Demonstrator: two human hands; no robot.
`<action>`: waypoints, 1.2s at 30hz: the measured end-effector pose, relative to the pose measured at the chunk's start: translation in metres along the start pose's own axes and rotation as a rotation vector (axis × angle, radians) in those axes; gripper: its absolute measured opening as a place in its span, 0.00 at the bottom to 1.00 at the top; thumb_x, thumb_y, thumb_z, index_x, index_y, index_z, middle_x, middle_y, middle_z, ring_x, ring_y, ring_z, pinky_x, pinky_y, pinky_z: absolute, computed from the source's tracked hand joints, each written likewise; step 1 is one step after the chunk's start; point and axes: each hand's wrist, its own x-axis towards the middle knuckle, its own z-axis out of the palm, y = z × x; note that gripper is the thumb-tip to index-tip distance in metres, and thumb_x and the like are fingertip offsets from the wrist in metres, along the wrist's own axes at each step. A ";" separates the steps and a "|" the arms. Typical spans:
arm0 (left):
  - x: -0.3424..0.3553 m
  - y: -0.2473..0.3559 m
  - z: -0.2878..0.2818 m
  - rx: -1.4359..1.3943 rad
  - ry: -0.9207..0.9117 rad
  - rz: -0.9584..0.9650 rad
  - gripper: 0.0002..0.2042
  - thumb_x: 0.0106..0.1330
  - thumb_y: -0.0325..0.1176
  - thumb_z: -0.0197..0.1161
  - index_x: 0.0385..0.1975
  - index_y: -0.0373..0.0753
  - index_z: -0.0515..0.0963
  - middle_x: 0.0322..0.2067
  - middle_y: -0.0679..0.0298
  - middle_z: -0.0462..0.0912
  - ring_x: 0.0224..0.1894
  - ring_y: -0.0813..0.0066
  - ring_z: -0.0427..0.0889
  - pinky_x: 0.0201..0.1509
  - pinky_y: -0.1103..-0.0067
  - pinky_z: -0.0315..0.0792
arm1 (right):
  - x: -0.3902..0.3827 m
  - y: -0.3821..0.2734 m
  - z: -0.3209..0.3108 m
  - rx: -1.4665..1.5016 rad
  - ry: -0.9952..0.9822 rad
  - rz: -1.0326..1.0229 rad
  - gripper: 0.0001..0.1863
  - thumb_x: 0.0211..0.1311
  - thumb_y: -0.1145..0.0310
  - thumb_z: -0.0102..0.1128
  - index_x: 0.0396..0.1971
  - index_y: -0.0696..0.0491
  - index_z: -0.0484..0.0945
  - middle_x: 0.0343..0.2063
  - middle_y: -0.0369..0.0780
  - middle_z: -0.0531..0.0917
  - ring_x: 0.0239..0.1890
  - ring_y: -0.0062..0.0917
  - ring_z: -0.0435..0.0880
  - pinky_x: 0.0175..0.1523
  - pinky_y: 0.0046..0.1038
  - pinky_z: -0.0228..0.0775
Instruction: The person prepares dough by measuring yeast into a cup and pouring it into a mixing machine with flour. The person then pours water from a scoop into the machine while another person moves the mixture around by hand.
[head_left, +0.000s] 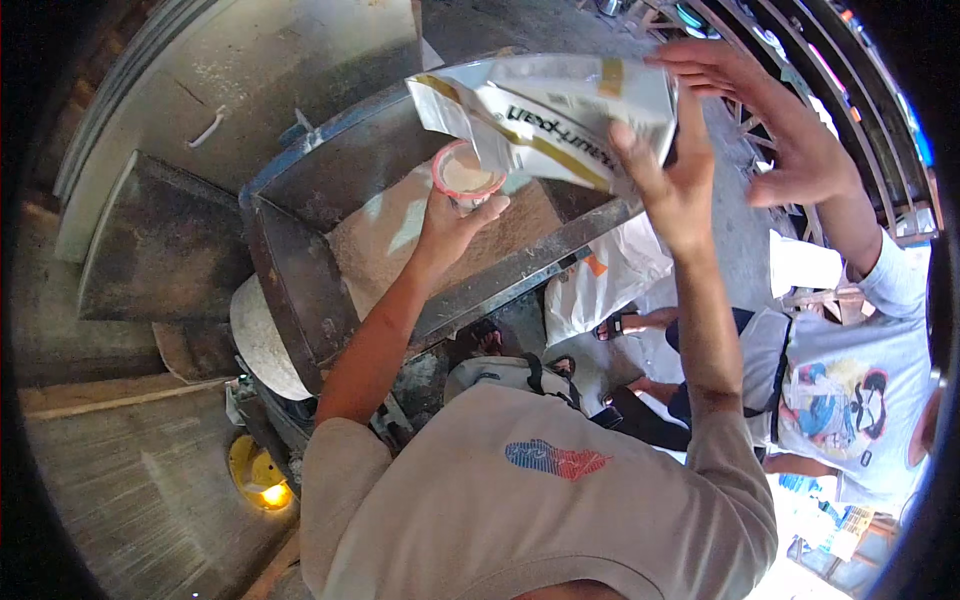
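My left hand (pixel 452 225) is closed around a pink-rimmed cup (pixel 468 172) with pale brown, powdery stuff inside. It is held over a metal trough (pixel 302 280) whose bottom is covered with loose material (pixel 385 255) of similar colour. My right hand (pixel 675 185) grips a white plastic bag (pixel 565 105) with gold bands and dark lettering, thumb on its near face. The bag lies tilted above the trough's far right part, its left end just over the cup. What is in the bag, I cannot tell.
On the right stands a co-worker in a light printed shirt (pixel 850 400), one hand (pixel 800 140) reaching near the bag's right end. A white sack (pixel 600 285) stands beside the trough. To the left are a whitish rounded container (pixel 262 330) and a lit yellow round object (pixel 250 470).
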 end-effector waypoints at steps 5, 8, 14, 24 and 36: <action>0.003 -0.015 0.003 0.162 -0.058 0.021 0.28 0.50 0.31 0.71 0.51 0.34 0.65 0.44 0.63 0.75 0.47 0.75 0.74 0.55 0.77 0.66 | 0.081 -0.036 -0.049 -0.105 -0.568 -0.369 0.40 0.50 0.50 0.66 0.55 0.61 0.61 0.42 0.50 0.75 0.43 0.35 0.77 0.47 0.28 0.70; -0.001 -0.022 0.004 0.220 -0.019 0.155 0.19 0.55 0.26 0.65 0.47 0.32 0.69 0.40 0.58 0.75 0.37 0.74 0.79 0.38 0.78 0.80 | 0.098 -0.076 -0.054 -0.071 -0.905 -0.514 0.41 0.48 0.45 0.65 0.51 0.64 0.64 0.38 0.50 0.75 0.39 0.37 0.78 0.42 0.27 0.72; -0.004 -0.020 0.005 0.319 -0.026 0.258 0.20 0.56 0.26 0.65 0.48 0.31 0.68 0.40 0.58 0.76 0.36 0.73 0.80 0.37 0.78 0.81 | 0.095 -0.121 -0.043 -0.569 -0.751 -0.540 0.41 0.45 0.42 0.66 0.46 0.64 0.68 0.35 0.50 0.76 0.35 0.34 0.77 0.38 0.28 0.72; -0.009 -0.017 0.008 0.177 0.004 0.095 0.27 0.50 0.33 0.71 0.49 0.34 0.66 0.44 0.62 0.75 0.47 0.75 0.73 0.53 0.77 0.66 | 0.080 -0.073 0.000 -0.056 -0.446 -0.602 0.23 0.54 0.55 0.63 0.33 0.63 0.75 0.32 0.44 0.75 0.37 0.25 0.74 0.39 0.27 0.67; -0.009 -0.018 0.001 0.165 0.066 0.103 0.30 0.50 0.35 0.72 0.51 0.33 0.64 0.46 0.61 0.73 0.49 0.74 0.72 0.55 0.76 0.65 | 0.092 -0.067 -0.003 -0.078 -0.617 -0.468 0.17 0.52 0.64 0.65 0.35 0.61 0.74 0.33 0.40 0.77 0.37 0.23 0.75 0.44 0.24 0.68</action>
